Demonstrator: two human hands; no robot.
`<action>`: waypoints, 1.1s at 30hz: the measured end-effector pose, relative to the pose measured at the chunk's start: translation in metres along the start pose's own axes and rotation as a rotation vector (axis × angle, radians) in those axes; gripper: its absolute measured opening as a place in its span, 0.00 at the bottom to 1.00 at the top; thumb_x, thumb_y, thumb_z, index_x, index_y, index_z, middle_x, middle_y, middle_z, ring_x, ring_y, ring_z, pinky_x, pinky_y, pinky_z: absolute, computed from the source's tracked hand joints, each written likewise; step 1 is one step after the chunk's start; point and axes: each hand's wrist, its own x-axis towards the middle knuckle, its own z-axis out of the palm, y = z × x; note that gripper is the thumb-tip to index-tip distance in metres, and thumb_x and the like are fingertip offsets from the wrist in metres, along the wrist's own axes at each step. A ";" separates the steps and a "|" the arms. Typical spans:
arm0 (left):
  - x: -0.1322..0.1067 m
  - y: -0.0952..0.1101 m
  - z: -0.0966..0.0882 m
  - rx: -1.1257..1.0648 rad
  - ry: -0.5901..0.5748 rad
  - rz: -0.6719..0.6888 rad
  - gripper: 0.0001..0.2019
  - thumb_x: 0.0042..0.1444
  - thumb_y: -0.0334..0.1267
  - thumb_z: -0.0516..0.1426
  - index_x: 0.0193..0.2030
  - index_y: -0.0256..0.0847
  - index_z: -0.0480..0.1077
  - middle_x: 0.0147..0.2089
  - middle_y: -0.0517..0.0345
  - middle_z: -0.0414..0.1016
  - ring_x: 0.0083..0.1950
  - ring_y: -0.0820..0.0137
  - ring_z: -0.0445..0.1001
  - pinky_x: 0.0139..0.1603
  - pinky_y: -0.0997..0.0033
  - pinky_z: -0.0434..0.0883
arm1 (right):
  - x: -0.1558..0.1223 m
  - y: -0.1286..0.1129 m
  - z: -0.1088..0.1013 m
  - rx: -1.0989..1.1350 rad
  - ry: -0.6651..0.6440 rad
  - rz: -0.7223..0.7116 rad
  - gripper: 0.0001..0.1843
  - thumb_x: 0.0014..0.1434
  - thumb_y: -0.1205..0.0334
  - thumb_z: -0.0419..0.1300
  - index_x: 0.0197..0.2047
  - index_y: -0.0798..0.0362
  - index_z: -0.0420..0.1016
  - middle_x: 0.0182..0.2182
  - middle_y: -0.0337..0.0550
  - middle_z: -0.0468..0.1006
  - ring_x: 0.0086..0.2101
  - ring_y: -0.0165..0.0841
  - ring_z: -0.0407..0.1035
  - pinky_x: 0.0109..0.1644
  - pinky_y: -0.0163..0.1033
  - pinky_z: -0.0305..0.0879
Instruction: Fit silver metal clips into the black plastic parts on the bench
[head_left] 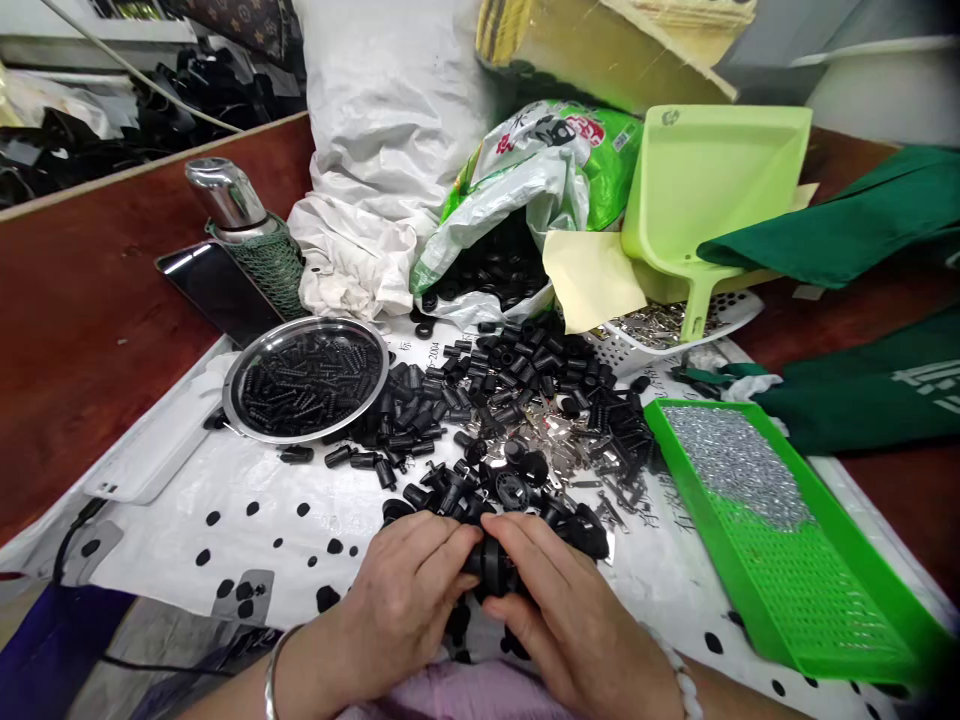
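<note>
My left hand (405, 600) and my right hand (559, 605) meet at the near edge of the table, fingers curled round a small round black plastic part (491, 570) held between them. Just beyond my fingers lies a heap of black plastic tubes and caps (517, 400) mixed with small shiny metal clips (577, 450). A round metal dish (306, 380) full of black tubes sits to the left of the heap. All of it rests on a white sheet (247, 500).
A green perforated tray (795, 560) with small silver pieces lies at the right. Behind are a green-and-white bag of black rings (517, 210), a pale green dustpan (705, 190), a white sack (382, 130), a steel flask (240, 220), a phone (214, 285) and green cloth (862, 230).
</note>
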 end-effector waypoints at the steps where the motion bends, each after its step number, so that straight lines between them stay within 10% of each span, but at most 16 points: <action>1: 0.001 -0.002 0.000 0.000 -0.009 -0.002 0.13 0.59 0.28 0.50 0.51 0.33 0.61 0.38 0.48 0.72 0.35 0.67 0.69 0.35 0.67 0.71 | 0.002 0.001 -0.003 0.006 -0.004 0.008 0.20 0.64 0.60 0.45 0.57 0.60 0.57 0.45 0.55 0.73 0.47 0.37 0.69 0.46 0.40 0.72; 8: 0.025 -0.017 0.004 0.062 -0.031 -0.115 0.15 0.59 0.31 0.51 0.53 0.34 0.62 0.45 0.46 0.69 0.44 0.63 0.66 0.44 0.59 0.69 | 0.018 0.021 -0.046 -0.045 -0.061 0.075 0.35 0.59 0.48 0.53 0.63 0.58 0.49 0.57 0.57 0.62 0.55 0.41 0.61 0.53 0.44 0.67; 17: 0.027 -0.028 -0.001 0.086 -0.060 -0.234 0.17 0.60 0.36 0.52 0.56 0.36 0.60 0.52 0.46 0.63 0.52 0.61 0.62 0.52 0.58 0.65 | 0.025 0.073 -0.075 -0.223 -0.103 0.260 0.26 0.61 0.51 0.50 0.60 0.53 0.56 0.54 0.51 0.66 0.48 0.38 0.67 0.48 0.43 0.69; 22: 0.019 -0.037 -0.012 0.110 -0.031 -0.272 0.17 0.60 0.36 0.51 0.56 0.38 0.60 0.52 0.46 0.63 0.53 0.60 0.63 0.51 0.58 0.66 | 0.058 0.106 -0.063 -0.385 -0.323 0.317 0.21 0.62 0.55 0.50 0.56 0.55 0.63 0.49 0.52 0.70 0.44 0.39 0.69 0.45 0.43 0.68; 33: 0.005 -0.058 -0.015 0.103 0.140 -0.271 0.15 0.58 0.30 0.53 0.52 0.38 0.64 0.49 0.46 0.66 0.50 0.63 0.66 0.48 0.63 0.68 | 0.170 0.122 0.000 -0.505 -0.321 0.170 0.15 0.61 0.57 0.54 0.49 0.55 0.67 0.47 0.46 0.70 0.44 0.35 0.68 0.47 0.48 0.66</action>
